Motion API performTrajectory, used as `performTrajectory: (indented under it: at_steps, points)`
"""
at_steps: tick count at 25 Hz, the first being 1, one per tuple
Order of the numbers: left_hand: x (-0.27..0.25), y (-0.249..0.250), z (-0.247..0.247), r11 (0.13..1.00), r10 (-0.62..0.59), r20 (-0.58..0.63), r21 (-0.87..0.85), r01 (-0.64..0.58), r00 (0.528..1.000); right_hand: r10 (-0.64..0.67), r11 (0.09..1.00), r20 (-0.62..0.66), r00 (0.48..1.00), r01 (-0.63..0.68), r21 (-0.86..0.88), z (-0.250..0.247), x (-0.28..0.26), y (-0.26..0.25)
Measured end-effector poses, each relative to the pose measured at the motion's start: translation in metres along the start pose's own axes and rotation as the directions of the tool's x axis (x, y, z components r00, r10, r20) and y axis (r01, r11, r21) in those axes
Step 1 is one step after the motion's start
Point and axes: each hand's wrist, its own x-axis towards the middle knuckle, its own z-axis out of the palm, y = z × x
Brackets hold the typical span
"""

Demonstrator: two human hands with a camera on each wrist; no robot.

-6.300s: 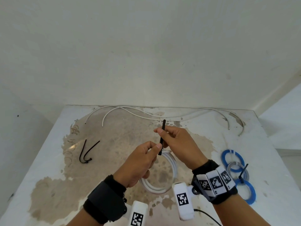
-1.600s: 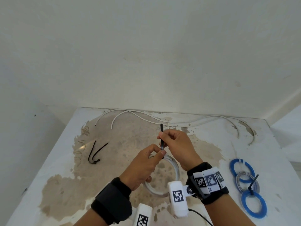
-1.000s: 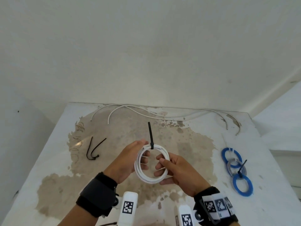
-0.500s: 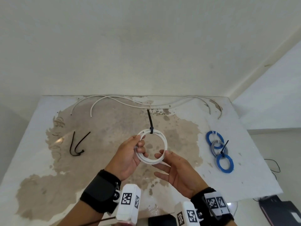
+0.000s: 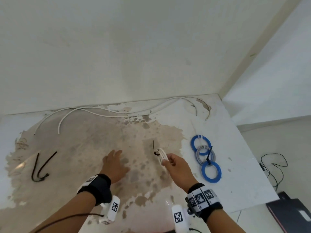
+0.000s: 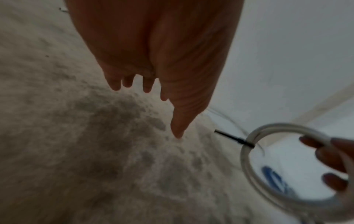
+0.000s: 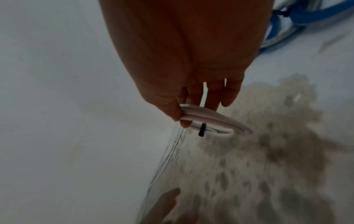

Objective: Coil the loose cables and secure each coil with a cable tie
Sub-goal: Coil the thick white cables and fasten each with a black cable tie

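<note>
My right hand (image 5: 170, 163) pinches a white cable coil (image 5: 161, 155) between thumb and fingers, above the table's middle right. A black cable tie (image 5: 155, 149) binds the coil, its tail sticking up. The right wrist view shows the same white coil (image 7: 214, 121) held edge-on with the tie (image 7: 202, 129) hanging below. My left hand (image 5: 114, 158) is flat and spread over the stained tabletop, holding nothing; in the left wrist view its fingers (image 6: 178, 121) stretch straight, with the coil (image 6: 272, 163) off to the right. Two long loose white cables (image 5: 104, 111) lie along the back edge.
Tied blue and grey coils (image 5: 204, 158) lie on the table at right, close to my right hand. Two loose black cable ties (image 5: 41, 165) rest at left. The table's right edge (image 5: 252, 162) drops to a floor with a black cord (image 5: 272, 167) and a dark case (image 5: 292, 214).
My left hand has let go of the white coil and spread flat toward the left. The right hand alone now carries the tied coil to the right, toward the blue coils.
</note>
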Motion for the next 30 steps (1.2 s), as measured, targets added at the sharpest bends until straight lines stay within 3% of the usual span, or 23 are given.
performTrajectory:
  at_steps: [3,5,6,9,12,17,30]
  points:
    - [0.012,-0.007,0.019,0.983,-0.033,0.007,0.183,0.031,0.999,-0.145,0.975,-0.182,0.973,0.109,-0.193,-0.022,0.047,0.017]
    - [0.011,-0.004,0.029,0.974,-0.022,0.005,0.224,0.02,1.0,-0.222,0.917,-0.272,0.936,0.106,-0.384,-0.031,0.078,0.027]
    - [0.009,-0.004,0.03,0.972,-0.014,-0.008,0.234,0.015,1.0,-0.239,0.872,-0.273,0.932,0.082,-0.483,-0.03,0.09,0.031]
    - [0.012,-0.006,0.027,0.973,-0.03,-0.023,0.227,0.035,0.999,-0.183,0.755,-0.119,0.976,0.062,-0.653,-0.019,0.114,0.046]
    - [0.016,-0.012,0.03,0.975,-0.062,-0.003,0.212,0.061,0.998,-0.204,0.741,-0.075,0.976,0.104,-0.664,-0.005,0.114,0.063]
    - [0.014,-0.012,0.03,0.976,-0.115,0.012,0.186,0.111,0.993,-0.22,0.744,-0.164,0.961,0.057,-0.666,-0.002,0.108,0.089]
    - [0.011,-0.006,0.025,0.974,-0.133,0.012,0.186,0.128,0.991,-0.23,0.724,-0.104,0.968,0.098,-0.683,-0.005,0.099,0.09]
